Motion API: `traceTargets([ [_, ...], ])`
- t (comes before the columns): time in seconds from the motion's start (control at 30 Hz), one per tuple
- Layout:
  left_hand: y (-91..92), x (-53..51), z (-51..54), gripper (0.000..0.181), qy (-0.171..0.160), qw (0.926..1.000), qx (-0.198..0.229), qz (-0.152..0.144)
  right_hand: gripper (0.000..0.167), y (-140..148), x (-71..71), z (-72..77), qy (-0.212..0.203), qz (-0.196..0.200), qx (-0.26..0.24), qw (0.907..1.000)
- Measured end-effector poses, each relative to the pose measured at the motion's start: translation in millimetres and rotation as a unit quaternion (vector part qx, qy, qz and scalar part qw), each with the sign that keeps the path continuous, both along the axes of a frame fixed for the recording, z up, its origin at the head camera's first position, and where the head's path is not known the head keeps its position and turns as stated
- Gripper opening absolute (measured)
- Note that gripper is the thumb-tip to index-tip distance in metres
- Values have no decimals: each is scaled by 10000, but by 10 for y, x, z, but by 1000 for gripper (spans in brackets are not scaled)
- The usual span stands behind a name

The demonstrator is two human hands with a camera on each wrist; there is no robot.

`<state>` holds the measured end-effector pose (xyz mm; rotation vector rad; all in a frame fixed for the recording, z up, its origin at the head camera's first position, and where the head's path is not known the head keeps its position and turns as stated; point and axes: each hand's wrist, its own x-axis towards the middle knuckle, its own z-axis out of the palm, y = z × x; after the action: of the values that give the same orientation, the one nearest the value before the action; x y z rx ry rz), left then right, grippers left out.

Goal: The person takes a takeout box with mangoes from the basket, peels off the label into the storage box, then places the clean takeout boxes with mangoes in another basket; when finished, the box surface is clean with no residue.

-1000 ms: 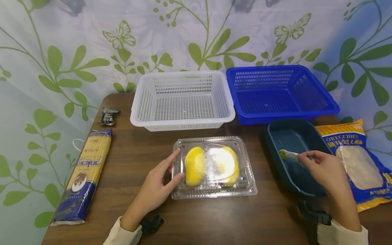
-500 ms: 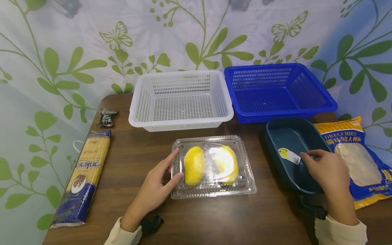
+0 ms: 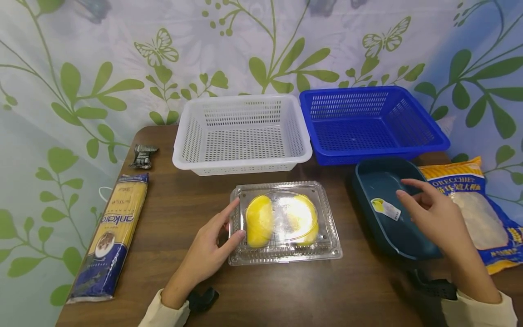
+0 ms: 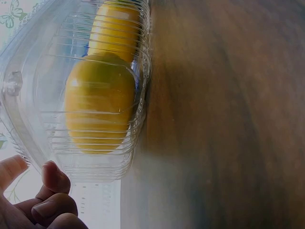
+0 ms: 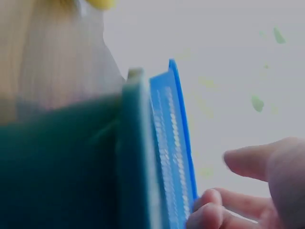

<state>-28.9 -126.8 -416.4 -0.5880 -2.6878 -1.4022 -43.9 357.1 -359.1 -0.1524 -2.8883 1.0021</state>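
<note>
A clear box [image 3: 286,255] sits on the brown counter [image 3: 184,195] in the middle of the frame, with two yellow fruits [image 3: 259,222] inside. The left hand [image 3: 206,247] has its fingers spread and touches the box's left side. Over on the right, the right hand [image 3: 437,218] is above a dark green tub [image 3: 384,177], finger and thumb apart. A little white tag [image 3: 386,209] lies in the tub. Near the top are a white basket [image 3: 245,165] and a blue basket [image 3: 384,152]. A long pasta bag [image 3: 112,231] lies at the left.
</note>
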Motion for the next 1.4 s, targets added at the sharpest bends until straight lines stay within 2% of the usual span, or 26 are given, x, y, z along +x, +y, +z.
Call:
traceTargets([
  [0.07, 0, -4, -2, 68, 16, 10000, 1, 2, 49, -20, -49, 6, 68, 68, -837, 9964],
  [0.1, 0, -6, -4, 68, 24, 10000, 3, 4, 47, -31, -77, 6, 100, 107, -1349, 9908],
  [0.2, -3, -8, -6, 68, 54, 10000, -2, 23, 42, -57, -170, -2, 103, 186, -2731, 9617],
  [0.27, -6, -8, -5, 68, 52, 10000, 3, 31, 41, -62, -238, -4, 39, 187, -3393, 9405],
  [0.47, -13, -11, 0, 68, 7, 10000, 37, 29, 36, -1, -478, 41, -260, 53, -4532, 8910],
  [0.6, -16, -9, 0, 68, 28, 10000, 24, 22, 37, 43, -652, 58, -259, -197, -4926, 8696],
  [0.83, -18, -11, -10, 67, 66, 10000, 0, -14, 38, 77, -870, 18, -151, -815, -5273, 8456],
  [0.93, -16, -12, -10, 67, 88, 10000, 17, -31, 38, 82, -936, -2, -34, -1016, -5282, 8430],
  [1.13, -11, -21, -20, 67, 135, 9999, 31, -55, 39, 123, -1027, -37, 79, -1306, -5147, 8473],
  [1.2, -10, -25, -27, 67, 130, 9999, 59, -78, 38, 134, -1043, -60, 166, -1389, -5141, 8463],
  [1.3, -7, -30, -34, 67, 85, 9998, 143, -143, 36, 155, -1065, -103, 365, -1516, -5171, 8416],
  [1.4, 0, -29, -35, 67, -40, 9995, 260, -194, 37, 168, -1091, -139, 552, -1607, -5267, 8329],
])
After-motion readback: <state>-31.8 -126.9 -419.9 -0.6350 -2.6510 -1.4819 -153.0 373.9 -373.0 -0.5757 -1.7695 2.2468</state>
